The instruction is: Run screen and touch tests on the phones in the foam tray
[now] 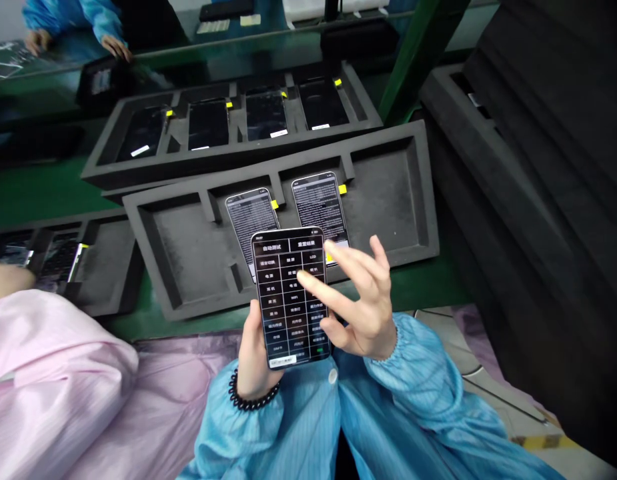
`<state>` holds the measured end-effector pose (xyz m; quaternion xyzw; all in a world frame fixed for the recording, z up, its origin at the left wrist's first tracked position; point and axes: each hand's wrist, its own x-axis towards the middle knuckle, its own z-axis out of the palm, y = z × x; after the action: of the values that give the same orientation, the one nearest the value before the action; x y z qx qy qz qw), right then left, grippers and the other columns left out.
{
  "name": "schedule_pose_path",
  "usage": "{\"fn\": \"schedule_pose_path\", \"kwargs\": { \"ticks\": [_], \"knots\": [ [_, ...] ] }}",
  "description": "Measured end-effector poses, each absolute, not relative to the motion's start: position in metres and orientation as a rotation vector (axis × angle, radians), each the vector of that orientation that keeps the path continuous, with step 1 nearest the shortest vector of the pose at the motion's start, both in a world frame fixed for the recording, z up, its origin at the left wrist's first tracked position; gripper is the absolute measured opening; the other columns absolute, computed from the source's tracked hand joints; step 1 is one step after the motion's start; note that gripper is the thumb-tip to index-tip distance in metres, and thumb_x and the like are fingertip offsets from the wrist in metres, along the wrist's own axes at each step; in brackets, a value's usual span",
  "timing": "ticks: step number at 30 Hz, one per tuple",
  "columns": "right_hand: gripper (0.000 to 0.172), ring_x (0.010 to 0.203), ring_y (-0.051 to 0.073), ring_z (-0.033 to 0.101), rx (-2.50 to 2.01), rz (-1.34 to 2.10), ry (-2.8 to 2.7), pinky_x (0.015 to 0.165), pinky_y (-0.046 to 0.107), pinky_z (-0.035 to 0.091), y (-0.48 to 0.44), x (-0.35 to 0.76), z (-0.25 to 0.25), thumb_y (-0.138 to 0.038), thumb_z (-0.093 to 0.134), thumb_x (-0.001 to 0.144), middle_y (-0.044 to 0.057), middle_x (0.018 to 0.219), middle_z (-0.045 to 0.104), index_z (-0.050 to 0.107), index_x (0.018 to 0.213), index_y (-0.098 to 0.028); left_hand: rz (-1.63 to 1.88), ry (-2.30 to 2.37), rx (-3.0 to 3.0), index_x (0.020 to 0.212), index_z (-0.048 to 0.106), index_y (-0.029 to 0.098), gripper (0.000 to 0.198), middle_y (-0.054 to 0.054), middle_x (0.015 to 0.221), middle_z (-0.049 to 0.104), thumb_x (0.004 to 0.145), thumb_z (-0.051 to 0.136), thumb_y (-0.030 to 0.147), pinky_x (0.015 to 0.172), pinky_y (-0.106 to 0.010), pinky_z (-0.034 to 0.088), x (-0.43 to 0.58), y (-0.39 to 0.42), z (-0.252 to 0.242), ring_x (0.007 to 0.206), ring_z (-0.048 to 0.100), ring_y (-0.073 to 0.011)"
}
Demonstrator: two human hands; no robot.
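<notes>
My left hand (253,357) grips a black smartphone (289,297) from behind and below, screen up, showing a grid of white-lettered test buttons. My right hand (361,300) hovers over the screen with fingers spread, and its index fingertip touches the upper middle of the grid. Both arms wear blue sleeves, and a black bead bracelet circles the left wrist. Just beyond the phone, a dark foam tray (188,240) holds two lit phones (251,213) (321,207) with yellow tabs.
A second foam tray (103,167) behind holds several dark phones. Another tray (103,280) lies at the left, near a person in a pink sleeve (53,373). A stack of foam trays (538,167) rises at the right. Another person's hands (115,47) rest far back.
</notes>
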<state>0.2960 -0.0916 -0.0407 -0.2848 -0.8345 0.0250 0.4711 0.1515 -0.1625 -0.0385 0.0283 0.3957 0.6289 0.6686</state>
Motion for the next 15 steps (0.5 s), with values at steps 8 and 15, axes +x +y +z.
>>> {"fn": "schedule_pose_path", "kwargs": {
  "ticks": [8, 15],
  "knots": [
    [0.052, 0.109, 0.019, 0.062, -0.587, 0.305, -2.036, 0.109, 0.045, 0.043, -0.095, 0.31, -0.031, -0.038, 0.027, 0.106, 0.005, 0.118, 0.072, 0.073, 0.085, -0.022, 1.386, 0.917, 0.101, 0.095, 0.078, 0.02, 0.044, -0.006, 0.109, 0.076, 0.091, 0.051, 0.054, 0.11, -0.048, 0.049, 0.148, -0.162, -0.04, 0.128, 0.06, -0.0301],
    [0.046, 0.127, 0.028, 0.053, -0.751, 0.142, -2.026, 0.116, 0.054, 0.036, -0.089, 0.293, -0.038, -0.039, 0.03, 0.104, 0.014, 0.141, 0.056, 0.063, 0.128, -0.018, 1.364, 0.969, 0.065, 0.089, 0.078, 0.02, 0.04, -0.007, 0.105, 0.077, 0.083, 0.061, 0.055, 0.112, -0.048, 0.048, 0.148, -0.162, -0.041, 0.129, 0.059, -0.032]
  ]
}}
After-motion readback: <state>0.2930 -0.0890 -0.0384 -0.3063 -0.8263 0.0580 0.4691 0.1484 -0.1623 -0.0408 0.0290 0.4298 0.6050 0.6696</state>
